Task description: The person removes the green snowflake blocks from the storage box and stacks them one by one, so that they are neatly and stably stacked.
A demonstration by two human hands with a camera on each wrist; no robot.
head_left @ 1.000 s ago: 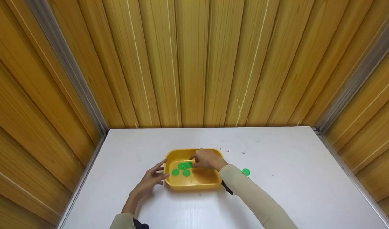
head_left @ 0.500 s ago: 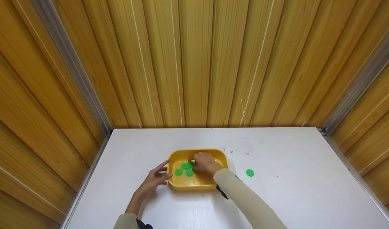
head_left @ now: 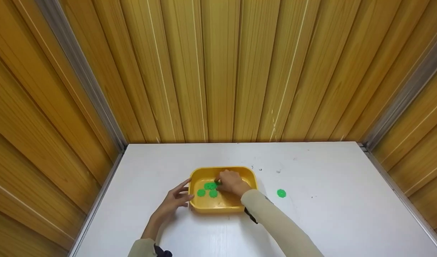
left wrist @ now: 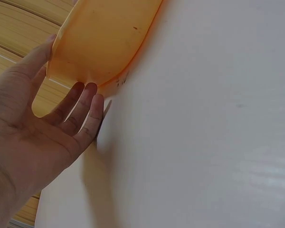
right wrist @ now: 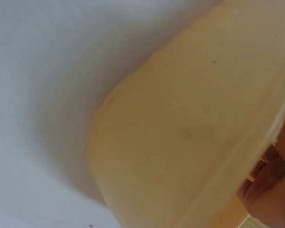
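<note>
In the head view a yellow plastic tray [head_left: 220, 210] stands on the white table, with several green notched plastic discs [head_left: 201, 193] lying flat in its left half. My left hand [head_left: 173, 200] rests its spread fingers and thumb against the tray's left end. The left wrist view shows this hand [left wrist: 42, 123] with the thumb at the rim and fingertips by the outer wall. Over the tray, my right hand [head_left: 232, 182] reaches in, fingers curled, pinching a green disc beside the others; its fingertips are partly hidden. The tray wall [right wrist: 180, 133] covers much of the right wrist view.
One more green disc [head_left: 281, 193] lies on the white table [head_left: 329, 214] to the right of the tray. Small specks dot the tabletop behind it. Wood-patterned panels [head_left: 218, 71] close off the back and both sides.
My right hand has shifted slightly within the tray, and its sleeve has uncovered the loose disc on the right. The head view has turned a little. My left hand stays at the tray's end.
</note>
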